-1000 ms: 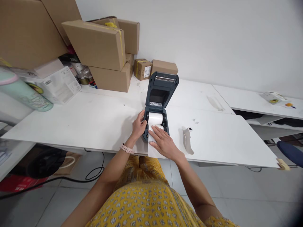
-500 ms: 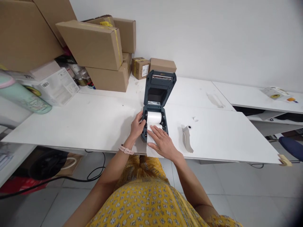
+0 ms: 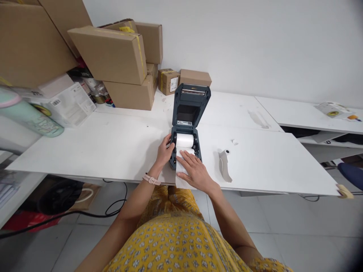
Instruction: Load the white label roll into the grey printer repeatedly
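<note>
A dark grey label printer stands on the white table with its lid tipped up and back. Inside it sits a white paper roll, and its loose paper strip runs forward over the printer's front and past the table's near edge. My left hand grips the printer's left side, thumb on the rim and fingers along the outer wall. Flat on the strip, fingers stretched out, lies my right hand. To the right, a small roll core with a curled strip of paper rests on the table.
Cardboard boxes are stacked at the back left, with smaller ones behind the printer. A mint-green bottle and a white box are at the left. Paper scraps lie right of the printer. A black cable hangs below the table.
</note>
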Action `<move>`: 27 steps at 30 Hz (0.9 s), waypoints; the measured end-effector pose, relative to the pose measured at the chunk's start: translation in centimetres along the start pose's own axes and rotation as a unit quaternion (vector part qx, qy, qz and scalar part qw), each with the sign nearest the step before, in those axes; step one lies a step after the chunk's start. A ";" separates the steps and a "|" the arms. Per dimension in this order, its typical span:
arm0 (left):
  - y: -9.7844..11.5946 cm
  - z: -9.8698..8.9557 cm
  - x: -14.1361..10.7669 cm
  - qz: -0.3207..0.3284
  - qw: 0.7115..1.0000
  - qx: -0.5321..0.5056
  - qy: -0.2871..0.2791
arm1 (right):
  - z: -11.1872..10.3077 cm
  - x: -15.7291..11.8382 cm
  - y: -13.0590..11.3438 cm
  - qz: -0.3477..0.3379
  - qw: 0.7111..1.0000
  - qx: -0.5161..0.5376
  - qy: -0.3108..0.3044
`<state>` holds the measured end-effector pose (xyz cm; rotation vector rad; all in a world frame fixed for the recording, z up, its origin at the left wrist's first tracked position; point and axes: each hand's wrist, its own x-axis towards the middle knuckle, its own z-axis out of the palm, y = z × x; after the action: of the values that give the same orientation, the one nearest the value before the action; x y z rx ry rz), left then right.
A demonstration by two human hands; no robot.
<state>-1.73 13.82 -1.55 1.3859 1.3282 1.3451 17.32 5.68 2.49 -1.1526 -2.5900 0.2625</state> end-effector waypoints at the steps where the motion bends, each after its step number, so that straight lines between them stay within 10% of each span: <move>1: 0.0 0.0 0.0 0.000 1.000 0.001 0.001 | -0.1 0.0 0.0 0.000 1.000 -0.002 -0.002; 18: 1.9 -0.4 0.7 0.019 0.999 0.009 0.029 | 0.8 -1.1 -1.6 0.007 0.998 -0.043 0.051; 23: 7.6 -0.5 7.8 0.135 0.988 -0.029 0.068 | 1.9 -3.6 -3.2 0.015 0.993 -0.006 0.119; 27: 11.4 0.6 15.6 0.156 0.984 -0.079 -0.008 | 2.2 -4.7 -3.5 0.022 0.991 0.007 0.131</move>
<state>-1.01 27.43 12.19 1.5350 0.9954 1.6031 17.14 -0.24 0.45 -1.1544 -2.3327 0.1287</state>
